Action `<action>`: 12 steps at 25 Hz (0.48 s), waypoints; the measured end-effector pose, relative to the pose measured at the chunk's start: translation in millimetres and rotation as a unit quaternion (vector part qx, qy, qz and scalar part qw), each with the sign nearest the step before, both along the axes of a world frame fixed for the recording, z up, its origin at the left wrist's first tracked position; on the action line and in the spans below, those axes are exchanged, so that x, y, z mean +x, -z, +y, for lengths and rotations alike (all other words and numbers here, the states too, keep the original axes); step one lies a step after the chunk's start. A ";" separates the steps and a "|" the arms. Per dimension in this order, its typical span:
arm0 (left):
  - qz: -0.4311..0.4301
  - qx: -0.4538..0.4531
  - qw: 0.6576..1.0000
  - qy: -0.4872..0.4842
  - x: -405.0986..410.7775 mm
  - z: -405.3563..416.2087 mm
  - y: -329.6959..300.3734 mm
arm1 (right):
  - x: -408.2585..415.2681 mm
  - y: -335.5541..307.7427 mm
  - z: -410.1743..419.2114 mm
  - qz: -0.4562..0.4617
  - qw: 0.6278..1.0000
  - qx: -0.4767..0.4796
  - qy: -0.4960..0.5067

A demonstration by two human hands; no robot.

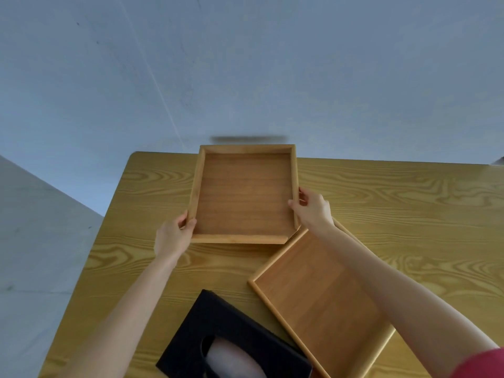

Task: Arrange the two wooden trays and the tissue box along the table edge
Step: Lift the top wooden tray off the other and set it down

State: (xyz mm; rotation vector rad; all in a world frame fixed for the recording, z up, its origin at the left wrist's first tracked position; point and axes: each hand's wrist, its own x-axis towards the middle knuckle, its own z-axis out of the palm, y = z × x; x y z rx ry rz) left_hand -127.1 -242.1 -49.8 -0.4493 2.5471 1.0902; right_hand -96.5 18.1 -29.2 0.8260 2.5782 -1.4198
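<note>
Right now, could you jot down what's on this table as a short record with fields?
surface: wooden table
deep tray: at the far edge, overhanging it slightly
left hand: gripping deep tray's left rim
right hand: gripping its right rim
flat tray: nearer, angled, under the right forearm
tissue box: black, nearest, angled
</note>
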 end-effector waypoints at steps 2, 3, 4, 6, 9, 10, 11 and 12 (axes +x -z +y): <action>-0.005 0.002 1.000 -0.007 -3.3 -0.6 2.3 | -5.0 6.0 -1.6 -0.002 1.000 -0.004 -0.004; -0.004 -0.001 1.000 -0.007 -4.3 -0.4 3.6 | -6.2 9.5 -2.2 -0.003 1.000 -0.007 -0.005; -0.003 -0.007 1.000 -0.006 -5.1 0.3 4.5 | -6.2 12.2 -3.2 -0.004 1.000 -0.013 -0.004; -0.002 -0.016 1.000 -0.007 -5.5 1.9 6.8 | -5.1 16.8 -4.4 -0.003 1.000 -0.024 0.002; -0.001 -0.012 1.000 -0.013 -6.0 7.0 12.4 | -4.2 21.5 -2.0 -0.010 1.000 -0.014 0.002; -0.002 -0.012 1.000 -0.009 -6.3 9.7 13.8 | -4.2 21.6 -0.5 -0.016 1.000 -0.003 -0.003; -0.002 -0.013 1.000 -0.005 -6.4 12.5 15.3 | -4.5 22.5 1.3 -0.022 1.000 0.008 -0.007; -0.003 -0.017 1.000 -0.001 -6.7 15.1 16.9 | -5.0 23.7 3.1 -0.025 0.999 0.019 -0.011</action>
